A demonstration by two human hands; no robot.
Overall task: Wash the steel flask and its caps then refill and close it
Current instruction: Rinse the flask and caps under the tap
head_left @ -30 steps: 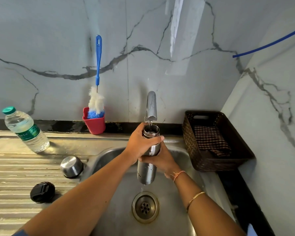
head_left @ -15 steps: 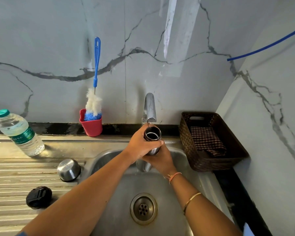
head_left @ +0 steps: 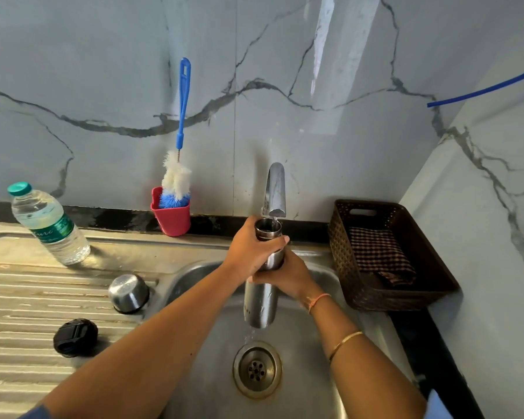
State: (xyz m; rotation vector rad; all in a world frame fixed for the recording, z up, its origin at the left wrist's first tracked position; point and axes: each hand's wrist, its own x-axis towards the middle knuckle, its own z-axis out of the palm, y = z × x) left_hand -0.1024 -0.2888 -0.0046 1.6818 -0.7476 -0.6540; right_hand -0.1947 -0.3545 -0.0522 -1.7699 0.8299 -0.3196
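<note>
Under the tap, left hand and right hand fingers grip the flask, hiding its middle.

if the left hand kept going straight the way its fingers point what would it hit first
Probably the brown basket: the left hand grips the flask neck under the tap, fingers pointing right, and the basket's left wall is next in that line. Depth is unclear.

1. The left arm is bare from the left hand up to a dark blue sleeve edge at the frame's lower corner.
2. An orange thread is tied just behind the right hand.
3. A thin gold bangle circles the right forearm further up.
4. A pale blue sleeve shows above it.
</note>
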